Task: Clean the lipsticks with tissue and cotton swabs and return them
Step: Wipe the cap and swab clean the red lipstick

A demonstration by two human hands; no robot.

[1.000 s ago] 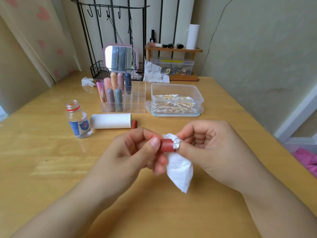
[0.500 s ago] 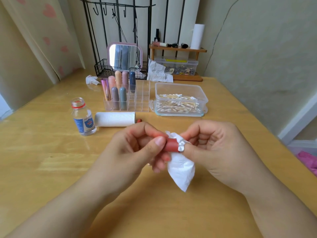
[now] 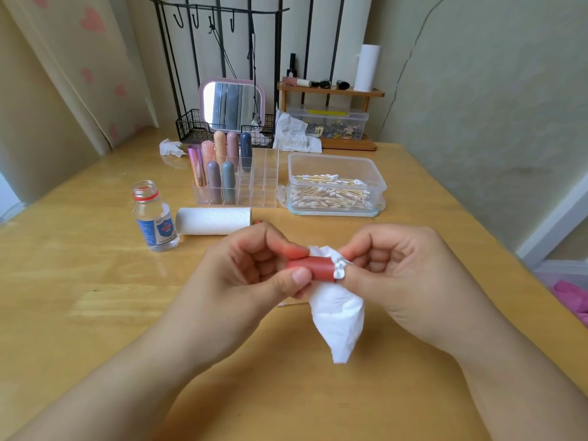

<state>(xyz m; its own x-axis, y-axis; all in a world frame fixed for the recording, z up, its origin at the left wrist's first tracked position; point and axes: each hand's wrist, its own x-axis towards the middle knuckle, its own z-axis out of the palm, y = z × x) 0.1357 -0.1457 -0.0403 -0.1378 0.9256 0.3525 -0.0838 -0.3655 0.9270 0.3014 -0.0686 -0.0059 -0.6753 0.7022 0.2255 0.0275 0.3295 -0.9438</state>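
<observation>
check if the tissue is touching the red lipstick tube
Touching. The head view shows the tissue bunched over the red lipstick tube's right end, pinched there by the right hand.

Both hands meet mid-frame, left [image 3: 254,275] and right [image 3: 391,275], fingers curled

light: soft, bright daylight | glare: pale shiny patches on the surface [image 3: 95,281] at 9 o'clock | shadows: faint | focus: a bit soft all over | edges: bent walls at 3 o'clock
</observation>
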